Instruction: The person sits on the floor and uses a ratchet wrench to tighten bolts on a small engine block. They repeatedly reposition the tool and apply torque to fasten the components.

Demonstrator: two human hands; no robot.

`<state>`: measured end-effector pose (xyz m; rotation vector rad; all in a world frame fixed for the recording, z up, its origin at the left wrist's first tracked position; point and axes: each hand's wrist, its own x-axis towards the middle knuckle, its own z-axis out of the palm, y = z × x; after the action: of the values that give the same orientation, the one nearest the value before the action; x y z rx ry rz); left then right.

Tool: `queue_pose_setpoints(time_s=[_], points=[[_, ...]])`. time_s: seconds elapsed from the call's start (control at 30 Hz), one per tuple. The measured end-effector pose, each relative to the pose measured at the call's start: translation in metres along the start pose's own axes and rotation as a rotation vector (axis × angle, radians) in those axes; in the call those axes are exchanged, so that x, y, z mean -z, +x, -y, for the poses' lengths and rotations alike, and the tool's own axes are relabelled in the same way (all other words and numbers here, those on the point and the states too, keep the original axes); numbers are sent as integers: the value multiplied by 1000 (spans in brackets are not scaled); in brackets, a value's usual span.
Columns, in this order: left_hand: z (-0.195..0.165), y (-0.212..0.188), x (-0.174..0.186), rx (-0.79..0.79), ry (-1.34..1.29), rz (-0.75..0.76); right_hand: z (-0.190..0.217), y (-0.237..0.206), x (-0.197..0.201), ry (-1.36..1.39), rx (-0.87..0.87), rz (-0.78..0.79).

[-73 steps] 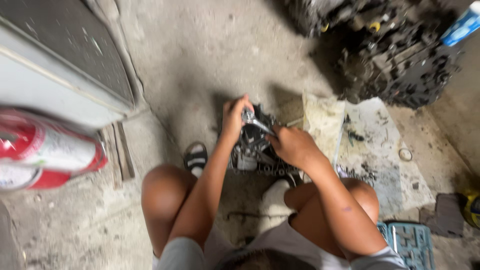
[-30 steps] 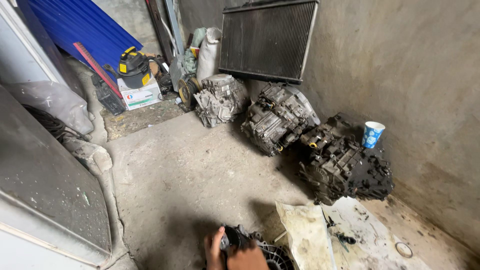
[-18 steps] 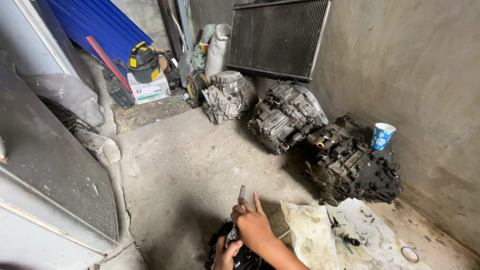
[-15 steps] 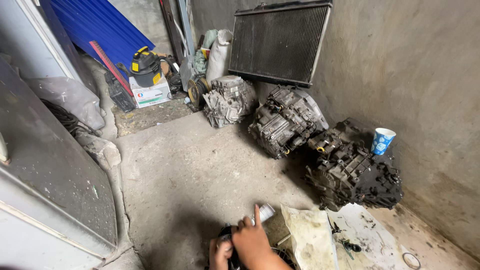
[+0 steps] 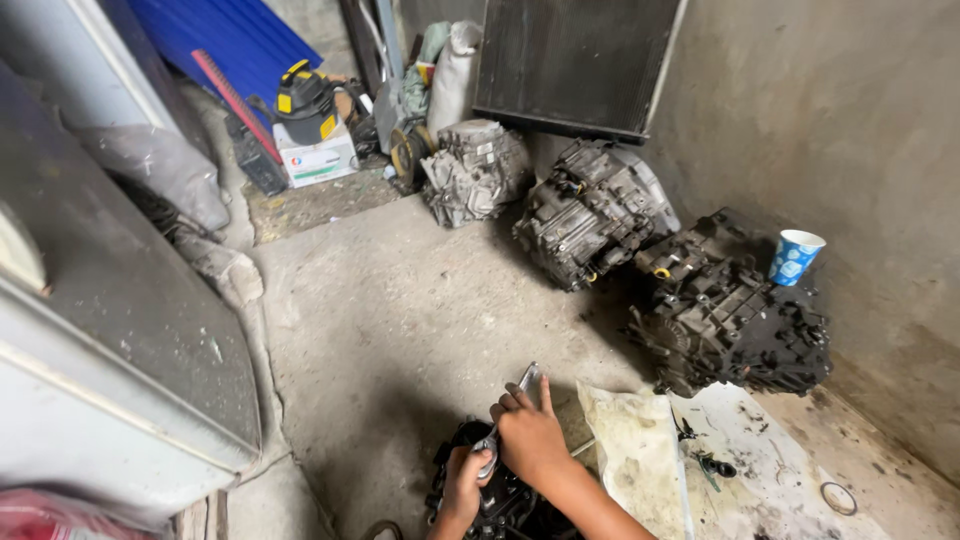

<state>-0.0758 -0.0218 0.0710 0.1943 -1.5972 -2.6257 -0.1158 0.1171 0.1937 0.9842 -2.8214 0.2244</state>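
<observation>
Light: soft, diffuse daylight, moderately bright, no hard beam. Concrete floor (image 5: 400,320) evenly lit mid-frame; darker patch near bottom centre, where shadow falls around the hands. Grey wall (image 5: 850,120) on the right dull, no glare. Far radiator panel (image 5: 575,60) reads almost black, little detail. The three grimy gearboxes cast short, soft shadows; the darkest gearbox (image 5: 730,320) loses detail in its recesses. Blue paper cup (image 5: 795,257) crisp, colours clean. White cloth (image 5: 640,460) near right is brightest, not blown out. Wide-angle stretch at edges: left cabinet (image 5: 90,330) bows and smears. Right hand (image 5: 530,440) slightly soft; red object at the near left corner is blurred.
</observation>
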Motion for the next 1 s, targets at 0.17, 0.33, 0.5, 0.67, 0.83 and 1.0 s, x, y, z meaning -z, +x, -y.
queue_pose_setpoints(time_s=[0.17, 0.33, 0.5, 0.67, 0.83, 1.0], points=[[7, 16, -5, -190, 154, -306, 42, -32, 4, -44, -77, 565], [-3, 22, 2, 33, -186, -445, 42, -23, 24, 109, -224, 746], [-9, 11, 6, -108, -13, 96, 2, 6, 36, -62, -100, 180], [0, 11, 0, -13, -47, -38, 22, -5, 22, -215, -49, 266], [1, 19, 1, -94, -59, -238, 51, -28, 23, 86, -190, 918], [2, 8, 13, 28, -73, -167, 19, -3, 34, 66, -176, 615]])
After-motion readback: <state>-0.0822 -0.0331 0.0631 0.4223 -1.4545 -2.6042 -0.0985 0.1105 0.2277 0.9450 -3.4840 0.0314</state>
